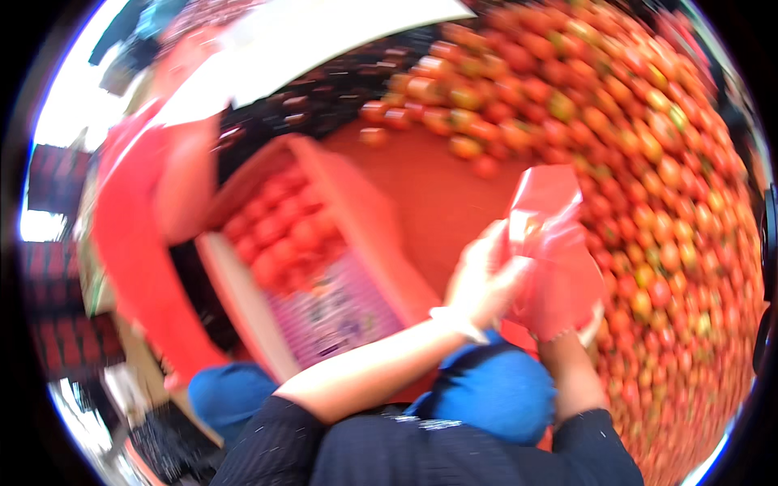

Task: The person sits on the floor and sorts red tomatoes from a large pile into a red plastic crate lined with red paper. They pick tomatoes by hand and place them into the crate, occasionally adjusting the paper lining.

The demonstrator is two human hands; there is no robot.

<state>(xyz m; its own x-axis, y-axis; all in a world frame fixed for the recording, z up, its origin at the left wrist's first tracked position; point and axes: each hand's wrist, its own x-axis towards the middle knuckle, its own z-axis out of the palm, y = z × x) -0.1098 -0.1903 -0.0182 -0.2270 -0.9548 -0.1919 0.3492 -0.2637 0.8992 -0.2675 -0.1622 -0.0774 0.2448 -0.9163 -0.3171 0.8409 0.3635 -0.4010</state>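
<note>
My left hand (486, 273) grips the edge of a glossy red plastic sheet or bag (556, 243) in front of my knees. My right hand (547, 304) is at the lower part of this red plastic, which mostly covers it, so its fingers are hidden. Beyond and to the right lies a large heap of tomatoes (662, 225), red, orange and some yellow-green. Left of my hands stands a tilted red crate (364, 200) with red tomatoes (292, 225) at its far end and a purple printed liner (340, 310) nearer me. The picture is blurred by motion.
A person in red (140, 225) is close behind the crate on the left, an arm reaching up by a white sheet (340, 36). Red flooring or sheeting (419, 176) lies between crate and heap. Dark red stacked crates (61, 261) stand at the far left.
</note>
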